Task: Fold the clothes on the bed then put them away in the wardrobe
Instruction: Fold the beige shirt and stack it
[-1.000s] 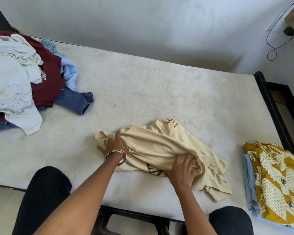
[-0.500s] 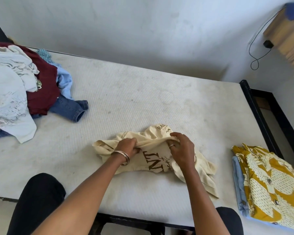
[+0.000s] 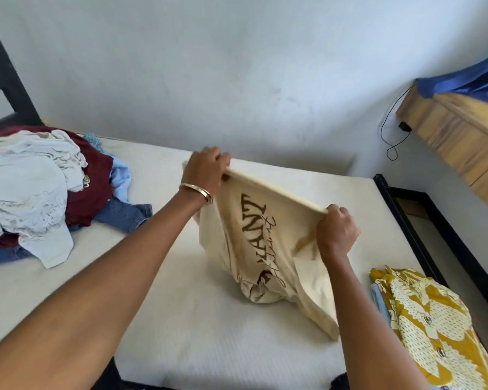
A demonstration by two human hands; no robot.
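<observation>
Holding the cream T-shirt [image 3: 254, 249] up by one straight edge: our left hand [image 3: 204, 173] pinches the far-left end, our right hand [image 3: 337, 233] pinches the near-right end, both with fingers curled tight on the fabric. The stretched edge runs taut between them; the rest hangs down and its bottom bunches on the mattress [image 3: 181, 319], so the shirt is only partly lifted.

Step in hand, as we read it: shake it out and lay it flat for folding. To do that well we keep the edge tight, lift until the bunched part clears the mattress, then lower it away from us so it lands without creases. The brown print faces us; which side ends up down is our call.

Room: open mattress lies under and left of the shirt, enough to spread it. Unfolded pile [image 3: 40, 192] sits at the far left, well apart. Folded yellow patterned shirt [image 3: 434, 327] sits on a blue garment [image 3: 379, 302] near right, just beside the hanging hem, so we lay down left of centre to avoid dragging it. Black bed frame [image 3: 434, 249] marks the right edge; wall is close behind. Wardrobe not identifiable in view.
</observation>
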